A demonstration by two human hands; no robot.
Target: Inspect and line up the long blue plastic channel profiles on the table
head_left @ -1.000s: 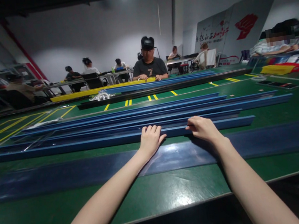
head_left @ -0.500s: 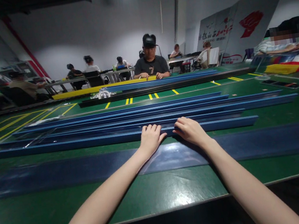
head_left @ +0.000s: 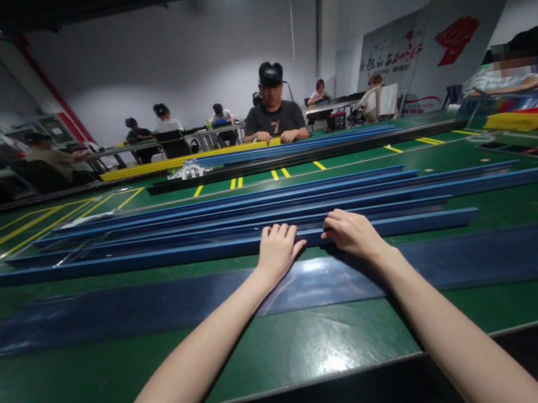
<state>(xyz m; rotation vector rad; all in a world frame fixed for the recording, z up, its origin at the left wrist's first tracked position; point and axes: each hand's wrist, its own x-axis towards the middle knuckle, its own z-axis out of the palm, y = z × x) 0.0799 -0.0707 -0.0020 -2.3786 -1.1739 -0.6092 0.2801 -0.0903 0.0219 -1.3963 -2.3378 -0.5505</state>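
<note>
**Long blue channel rail (head_left: pixel 156 259) on the green tabletop (head_left: pixel 295 346), seen from the head camera.** The long blue channel rail lay flat and crosswise, the nearest of its kind to the person. Both hands met at its middle. The left hand (head_left: pixel 279 248) was palm-down, its fingers curled over the rail's upper edge and its thumb on the near face. The right hand (head_left: pixel 352 235), just beside it but not touching it, was bent over the same edge in a like, loose clasp. The rail rested on the tabletop along its full length, with neither end raised. By that showing the work on this piece was at an early point: the rail was grasped, but not lifted, turned or set apart.

Just in front of the rail a wide, flat, dark blue glossy strip (head_left: pixel 89 317) ran parallel to it, and both forearms crossed over this strip. Directly behind the rail lay several more blue rails (head_left: pixel 250 208), close-packed and parallel, so there was little free room on that side. Well behind these were a long black rail (head_left: pixel 293 159), a long yellow rail (head_left: pixel 143 169) and a crumpled clear plastic wrapping (head_left: pixel 188 170). A person in a dark T-shirt (head_left: pixel 274 120) sat there with both hands on another blue piece. Far behind the rail to the right lay a yellow and red flat bundle (head_left: pixel 520 120). More seated people occupied other tables, too small to describe.
</note>
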